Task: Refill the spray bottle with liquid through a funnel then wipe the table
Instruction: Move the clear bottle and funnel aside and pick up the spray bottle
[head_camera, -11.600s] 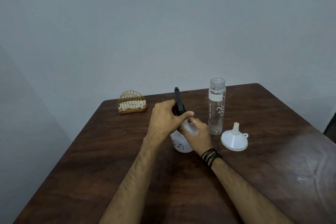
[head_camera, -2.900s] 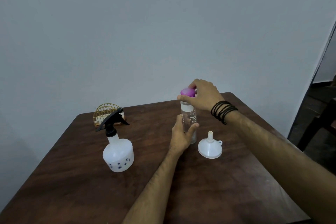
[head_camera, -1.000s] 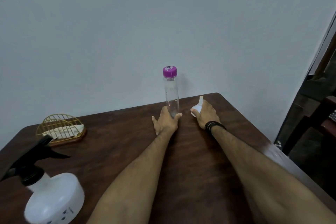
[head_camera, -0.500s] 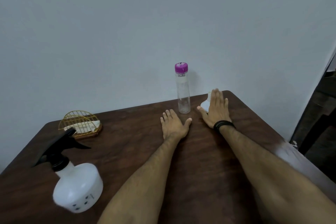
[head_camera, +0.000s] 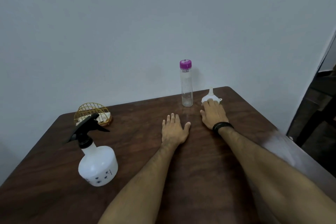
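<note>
Judging refill done: spray bottle (head_camera: 98,166) capped with black trigger head, left and nearer of clear bottle (head_camera: 186,85), purple cap on; funnel (head_camera: 211,97) inverted just right of it; left hand (head_camera: 174,129) flat, fingers spread, nearer; right hand (head_camera: 214,114) flat, fingertips touching funnel; wiping left; table (head_camera: 209,165) back edge just behind clear bottle; napkin holder (head_camera: 92,114) far left; open room nearer.

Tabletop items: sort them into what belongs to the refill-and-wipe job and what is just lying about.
Job:
spray bottle, trigger head on
clear bottle, purple cap on
white funnel, right hand fingertips on it
table

Lying about:
gold wire holder with pale folded material, possibly a wiping cloth; cannot tell
</note>
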Tool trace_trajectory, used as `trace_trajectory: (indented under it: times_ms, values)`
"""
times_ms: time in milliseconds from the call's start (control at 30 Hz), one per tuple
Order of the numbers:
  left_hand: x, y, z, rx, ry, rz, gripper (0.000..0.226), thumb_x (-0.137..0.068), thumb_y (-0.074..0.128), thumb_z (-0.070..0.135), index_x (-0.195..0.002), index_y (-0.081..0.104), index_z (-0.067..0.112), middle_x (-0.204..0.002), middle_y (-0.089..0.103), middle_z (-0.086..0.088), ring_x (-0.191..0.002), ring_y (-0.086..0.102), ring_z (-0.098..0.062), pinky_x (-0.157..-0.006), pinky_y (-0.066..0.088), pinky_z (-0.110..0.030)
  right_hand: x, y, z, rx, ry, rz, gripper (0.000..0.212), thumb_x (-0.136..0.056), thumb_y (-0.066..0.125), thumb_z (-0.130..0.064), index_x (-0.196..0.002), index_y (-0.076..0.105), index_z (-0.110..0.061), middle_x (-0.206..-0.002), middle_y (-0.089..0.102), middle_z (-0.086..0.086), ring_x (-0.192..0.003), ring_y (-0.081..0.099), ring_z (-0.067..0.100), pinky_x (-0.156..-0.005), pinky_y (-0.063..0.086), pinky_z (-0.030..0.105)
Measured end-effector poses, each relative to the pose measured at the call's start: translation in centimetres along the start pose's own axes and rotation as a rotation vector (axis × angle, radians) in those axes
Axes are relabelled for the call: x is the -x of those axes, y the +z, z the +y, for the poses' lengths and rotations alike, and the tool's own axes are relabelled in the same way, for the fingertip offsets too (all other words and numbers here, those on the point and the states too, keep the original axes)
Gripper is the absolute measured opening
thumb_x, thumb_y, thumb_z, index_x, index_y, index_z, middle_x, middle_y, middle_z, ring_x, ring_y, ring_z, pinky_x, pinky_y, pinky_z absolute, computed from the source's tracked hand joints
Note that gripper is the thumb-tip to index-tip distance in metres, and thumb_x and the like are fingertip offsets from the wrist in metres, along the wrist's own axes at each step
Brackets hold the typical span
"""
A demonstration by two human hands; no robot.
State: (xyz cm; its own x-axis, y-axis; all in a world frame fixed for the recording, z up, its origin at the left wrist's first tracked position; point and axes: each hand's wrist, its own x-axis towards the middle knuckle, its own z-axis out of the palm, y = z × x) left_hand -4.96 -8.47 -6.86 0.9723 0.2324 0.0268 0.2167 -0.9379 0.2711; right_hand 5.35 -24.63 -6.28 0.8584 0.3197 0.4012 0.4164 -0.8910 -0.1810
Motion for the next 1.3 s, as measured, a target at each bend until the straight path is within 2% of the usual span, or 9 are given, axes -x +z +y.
trace_trajectory:
  times_ms: [233, 467, 700, 833, 933, 1033, 1167, 1233, 1300]
  values:
    - [1.9, -0.3, -0.7, 0.005, 0.022, -0.001, 0.078, -0.103, 0.027, 0.061, -0.160, 0.018, 0.009, -0.169, 0.013, -0.010, -0.157, 0.009, -0.024, -0.127, 0.005, -0.040, 0.8, 0.1, 0.1, -0.031, 0.088, -0.181, 0.050, -0.101, 0.040, -0.046, -0.134, 0.050, -0.010, -0.135, 0.050, 0.013, -0.125, 0.048, 0.029, -0.105, 0.039, 0.041]
    - [5.1, -1.3, -1.8, 0.045, 0.057, 0.008, 0.071, -0.104, 0.033, 0.053, -0.159, 0.025, 0.008, -0.168, 0.019, -0.011, -0.156, 0.014, -0.024, -0.127, 0.009, -0.037, 4.5, -0.7, -2.5, -0.094, 0.041, -0.361, 0.065, -0.103, 0.031, -0.052, -0.154, 0.029, -0.013, -0.164, 0.020, 0.010, -0.152, 0.017, 0.026, -0.124, 0.012, 0.044]
    - [11.5, -2.8, -4.6, 0.101, 0.148, 0.134, 0.053, -0.102, 0.049, 0.045, -0.143, 0.051, 0.012, -0.155, 0.046, -0.008, -0.146, 0.040, -0.022, -0.116, 0.035, -0.036, 7.4, -2.4, -8.7, -0.365, 0.042, -0.355, 0.059, -0.099, 0.051, -0.044, -0.150, 0.036, -0.020, -0.158, 0.035, 0.002, -0.145, 0.034, 0.025, -0.117, 0.027, 0.043]
    - [15.5, -4.0, -7.0, 0.030, 0.192, 0.250, 0.031, -0.097, 0.054, 0.042, -0.115, 0.064, 0.018, -0.113, 0.068, 0.001, -0.106, 0.063, -0.017, -0.087, 0.053, -0.035, 9.0, -2.4, -14.2, -0.631, -0.048, -0.316, 0.050, -0.096, 0.057, -0.041, -0.141, 0.047, -0.022, -0.147, 0.047, 0.002, -0.134, 0.047, 0.021, -0.109, 0.039, 0.038]
    - [18.2, -4.7, -9.2, -0.102, 0.216, 0.458, 0.021, -0.089, 0.060, 0.036, -0.089, 0.065, 0.016, -0.084, 0.062, 0.000, -0.080, 0.056, -0.017, -0.071, 0.051, -0.039, 10.2, -3.3, -18.9, -0.837, -0.134, -0.259, 0.045, -0.092, 0.067, -0.036, -0.133, 0.054, -0.021, -0.136, 0.055, 0.000, -0.124, 0.054, 0.015, -0.105, 0.044, 0.034]
    - [20.3, -5.4, -11.2, -0.109, 0.229, 0.748, 0.019, -0.082, 0.068, 0.030, -0.080, 0.058, 0.014, -0.077, 0.054, -0.002, -0.072, 0.047, -0.018, -0.062, 0.043, -0.037, 10.8, -4.9, -23.0, -1.039, -0.189, -0.204, 0.046, -0.088, 0.072, -0.033, -0.129, 0.056, -0.021, -0.130, 0.059, -0.005, -0.117, 0.057, 0.010, -0.103, 0.048, 0.038]
    - [21.8, -6.7, -13.5, 0.080, -0.119, 1.036, 0.049, -0.073, 0.080, 0.041, -0.102, 0.059, 0.007, -0.099, 0.058, -0.009, -0.092, 0.053, -0.026, -0.078, 0.044, -0.041, 11.4, -7.2, -26.8, -1.253, -0.210, -0.205, 0.065, -0.079, 0.072, -0.044, -0.136, 0.047, -0.025, -0.137, 0.055, -0.006, -0.122, 0.055, 0.009, -0.104, 0.044, 0.034]
    - [21.8, -7.2, -14.3, 0.294, -0.390, 1.028, 0.076, -0.069, 0.084, 0.049, -0.121, 0.052, 0.004, -0.122, 0.055, -0.013, -0.113, 0.052, -0.029, -0.093, 0.045, -0.044, 11.9, -7.6, -28.2, -1.267, -0.231, -0.261, 0.076, -0.076, 0.074, -0.050, -0.142, 0.041, -0.029, -0.144, 0.050, -0.005, -0.129, 0.050, 0.009, -0.107, 0.040, 0.032]
    - [21.6, -7.7, -15.2, 0.491, -0.523, 0.890, 0.093, -0.069, 0.083, 0.054, -0.139, 0.043, 0.007, -0.139, 0.049, -0.012, -0.130, 0.048, -0.029, -0.104, 0.042, -0.043, 12.1, -7.9, -29.3, -1.204, -0.263, -0.368, 0.091, -0.071, 0.078, -0.056, -0.147, 0.033, -0.033, -0.152, 0.043, -0.004, -0.132, 0.044, 0.006, -0.109, 0.037, 0.034]
